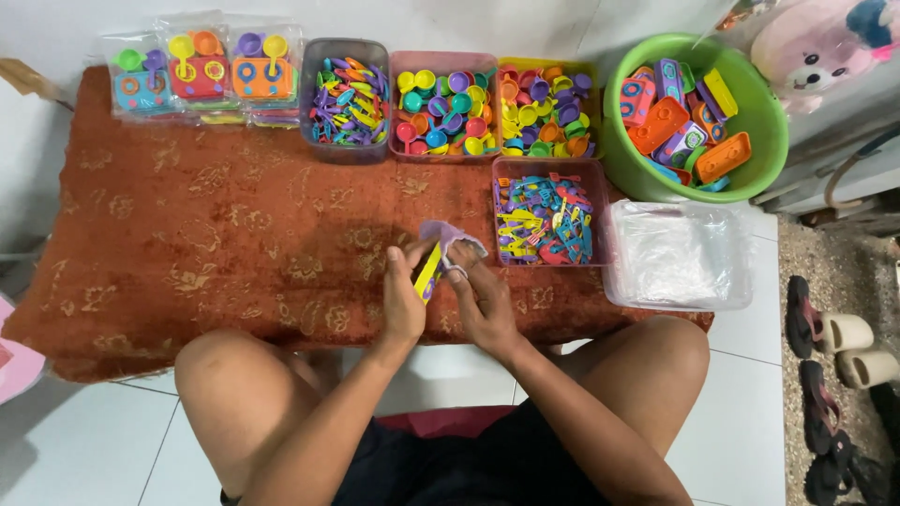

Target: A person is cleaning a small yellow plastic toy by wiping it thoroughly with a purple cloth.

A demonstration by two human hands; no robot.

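I see the left hand (405,302) closed around a yellow toy piece (428,272), thumb and fingers pinching it upright. The right hand (483,298) grips the mouth of a small clear plastic bag (452,240), fingers curled on its edge. Both meet over the middle of the red patterned tabletop (206,244), the toy piece touching the bag.

Just beside the bag, a pink-tinted tub (548,212) holds mixed small utensils. Behind it, three tubs in a row: one of spoons and forks (345,101), one of round cups (442,105), one of further cups (546,109). A green basin (769,122) at the far right holds toy stoves. A clear bin (680,255) holds empty bags. Packed sets (202,70) lie at the far left.
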